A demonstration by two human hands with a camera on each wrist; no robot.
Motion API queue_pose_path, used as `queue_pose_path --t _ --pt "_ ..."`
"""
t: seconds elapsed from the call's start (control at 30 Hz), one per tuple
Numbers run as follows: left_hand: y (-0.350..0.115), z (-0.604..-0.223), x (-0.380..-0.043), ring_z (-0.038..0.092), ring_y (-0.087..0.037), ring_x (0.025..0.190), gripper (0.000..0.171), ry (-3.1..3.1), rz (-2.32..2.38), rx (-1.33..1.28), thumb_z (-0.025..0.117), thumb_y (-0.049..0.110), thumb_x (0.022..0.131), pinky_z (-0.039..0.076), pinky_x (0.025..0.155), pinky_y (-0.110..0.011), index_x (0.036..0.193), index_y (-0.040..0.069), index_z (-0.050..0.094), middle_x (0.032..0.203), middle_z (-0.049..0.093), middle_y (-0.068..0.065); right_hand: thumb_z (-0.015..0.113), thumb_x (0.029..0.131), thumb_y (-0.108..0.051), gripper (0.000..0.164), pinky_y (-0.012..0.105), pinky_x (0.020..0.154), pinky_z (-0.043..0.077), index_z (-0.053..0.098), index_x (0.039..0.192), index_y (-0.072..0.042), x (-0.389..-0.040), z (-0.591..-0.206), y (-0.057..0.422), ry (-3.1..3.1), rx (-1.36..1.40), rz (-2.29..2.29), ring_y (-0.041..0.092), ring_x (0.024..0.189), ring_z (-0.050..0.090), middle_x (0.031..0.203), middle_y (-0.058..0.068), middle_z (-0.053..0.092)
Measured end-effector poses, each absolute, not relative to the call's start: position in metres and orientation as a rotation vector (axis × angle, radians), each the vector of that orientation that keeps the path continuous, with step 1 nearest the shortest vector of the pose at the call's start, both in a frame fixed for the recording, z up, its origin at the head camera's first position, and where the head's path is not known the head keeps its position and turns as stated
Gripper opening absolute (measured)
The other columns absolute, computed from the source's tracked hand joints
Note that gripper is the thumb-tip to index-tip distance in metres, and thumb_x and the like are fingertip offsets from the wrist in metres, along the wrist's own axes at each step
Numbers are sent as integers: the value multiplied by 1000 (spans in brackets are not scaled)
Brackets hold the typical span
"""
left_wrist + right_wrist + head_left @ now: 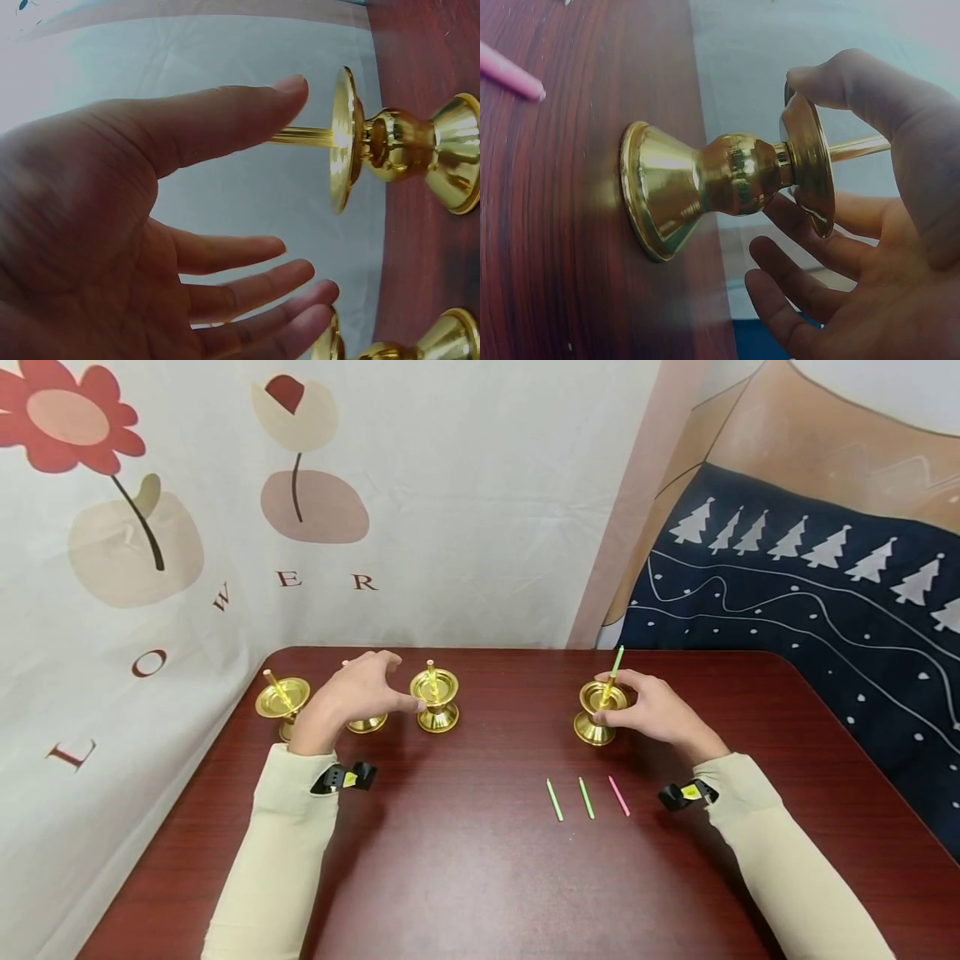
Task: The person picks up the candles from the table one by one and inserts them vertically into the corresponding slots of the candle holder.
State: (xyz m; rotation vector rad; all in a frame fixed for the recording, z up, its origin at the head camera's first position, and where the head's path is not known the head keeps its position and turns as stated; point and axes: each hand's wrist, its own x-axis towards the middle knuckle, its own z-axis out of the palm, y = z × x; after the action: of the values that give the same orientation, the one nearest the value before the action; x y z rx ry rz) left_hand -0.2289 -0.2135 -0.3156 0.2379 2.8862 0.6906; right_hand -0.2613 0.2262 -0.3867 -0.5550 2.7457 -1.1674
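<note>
My right hand (651, 703) grips the dish of a brass candle holder (594, 727), thumb on the rim and fingers round the far side. A thin green candle (618, 660) stands in this holder's upright stem. In the right wrist view the flared base (660, 191) is at the tabletop. My left hand (362, 689) hovers with spread fingers over a second brass holder (367, 724), hiding most of it. Its thumb tip overlaps the edge of a third holder (437, 717) in the head view; the left wrist view shows nothing in its fingers.
Another brass holder (283, 697) stands at the far left of the dark red table (480, 877), partly behind the left wrist. Two green candles (554, 800) and a pink candle (618, 796) lie in a row in front of the right hand. Printed cloth (480, 527) hangs behind.
</note>
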Motion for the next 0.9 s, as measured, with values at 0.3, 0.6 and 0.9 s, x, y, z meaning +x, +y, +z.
queue_pose_path --t 0.3,0.6,0.9 --pt "-213 -330 -237 55 -46 142 89 2813 779 312 85 39 92 42 118 -61 159 -8 48 155 57 -29 86 94 -24 67 48 102 48 61 153 -2 -256 -387 251 2719 -485 -1211 35 123 59 132 20 71" --pt "-211 -346 -245 57 -45 139 91 2763 823 388 87 30 90 43 117 -61 161 -7 45 153 59 -28 82 97 -20 66 22 94 49 58 156 -2 -249 -389 276 2692 -393 -1266 30 118 60 133 20 71" --pt "-209 -356 -252 52 -47 145 87 2808 815 464 84 32 95 39 120 -62 164 -4 45 158 55 -28 77 101 -16 66 15 93 47 52 161 -2 -243 -390 299 2697 -356 -1288 25 117 58 137 22 68"
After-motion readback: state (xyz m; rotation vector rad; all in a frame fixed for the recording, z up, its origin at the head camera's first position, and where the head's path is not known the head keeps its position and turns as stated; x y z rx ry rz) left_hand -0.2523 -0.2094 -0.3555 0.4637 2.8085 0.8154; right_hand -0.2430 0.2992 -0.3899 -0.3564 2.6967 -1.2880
